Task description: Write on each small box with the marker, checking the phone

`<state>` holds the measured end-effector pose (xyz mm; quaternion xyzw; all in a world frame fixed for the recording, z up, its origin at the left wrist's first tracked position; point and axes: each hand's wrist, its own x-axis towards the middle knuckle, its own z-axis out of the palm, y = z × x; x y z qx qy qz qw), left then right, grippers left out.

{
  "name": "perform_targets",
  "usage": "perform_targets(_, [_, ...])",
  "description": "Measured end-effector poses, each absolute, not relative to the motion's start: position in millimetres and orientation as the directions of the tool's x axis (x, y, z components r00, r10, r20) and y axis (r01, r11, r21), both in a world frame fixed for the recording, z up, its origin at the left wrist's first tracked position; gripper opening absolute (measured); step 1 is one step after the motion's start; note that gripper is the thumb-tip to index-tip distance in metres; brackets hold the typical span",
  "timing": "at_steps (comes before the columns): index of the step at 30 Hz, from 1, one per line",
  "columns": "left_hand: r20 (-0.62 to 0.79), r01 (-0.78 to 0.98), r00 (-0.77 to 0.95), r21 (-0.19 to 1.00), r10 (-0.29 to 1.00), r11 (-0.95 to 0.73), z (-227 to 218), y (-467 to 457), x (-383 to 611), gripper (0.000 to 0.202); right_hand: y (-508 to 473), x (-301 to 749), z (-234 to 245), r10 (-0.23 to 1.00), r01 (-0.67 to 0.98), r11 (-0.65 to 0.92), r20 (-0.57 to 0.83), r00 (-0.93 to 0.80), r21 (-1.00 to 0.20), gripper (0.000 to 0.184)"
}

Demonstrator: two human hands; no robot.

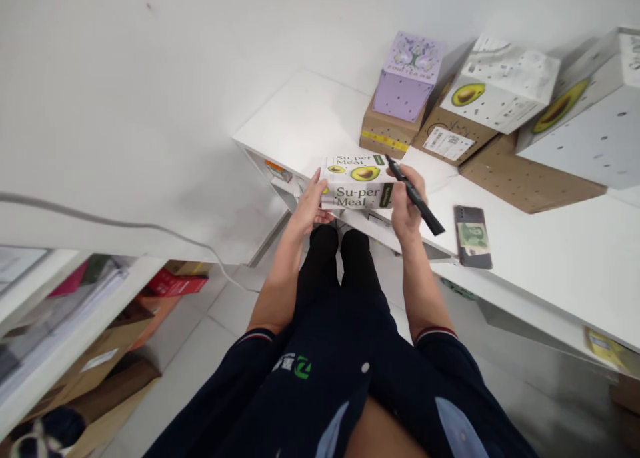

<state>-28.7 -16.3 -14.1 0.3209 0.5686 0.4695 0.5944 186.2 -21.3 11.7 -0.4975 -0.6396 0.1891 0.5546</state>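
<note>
A white carton (pixel 356 185) printed with avocados and the words "Su-per Meal" is held up in front of the white counter's edge. My left hand (pixel 311 205) grips its left end, thumb and fingers around the side. My right hand (pixel 411 198) is closed on a black marker (pixel 416 199), which slants across it with the thin tip toward the upper left. The same hand's fingers also touch the right end of the carton. Whether the tip is capped I cannot tell.
On the white counter (pixel 305 118) a lilac box (pixel 407 88) sits on a brown carton (pixel 383 135). Further right are avocado-printed boxes (pixel 505 78) on brown cartons. A phone with a banknote (pixel 473 237) lies near the front edge. A grey cable (pixel 165 228) hangs at left.
</note>
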Motion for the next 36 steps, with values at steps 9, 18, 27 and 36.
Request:
perform_targets(9, [-0.294, -0.165, -0.151, 0.949, 0.944, 0.269, 4.9, -19.0, -27.1, 0.073, 9.8, 174.8, 23.8, 0.851, 0.351, 0.411, 0.492, 0.183, -0.842, 0.053])
perform_targets(18, [-0.069, 0.101, -0.133, 0.991, 0.989, 0.082, 12.2, -11.3, -20.7, 0.047, 50.1, 183.2, 47.4, 0.853, 0.346, 0.449, 0.51, 0.107, -0.824, 0.051])
perform_targets(27, [0.215, 0.492, -0.349, 0.871, 0.912, -0.017, 5.9, -6.3, -10.8, 0.046, 96.3, 183.5, 39.4, 0.899, 0.283, 0.419, 0.438, 0.007, -0.863, 0.054])
perform_targets(36, [0.494, 0.635, -0.213, 0.726, 0.843, -0.265, 2.6, 6.9, 4.0, 0.051, 72.9, 164.5, 58.7, 0.817, 0.396, 0.509, 0.574, 0.058, -0.764, 0.025])
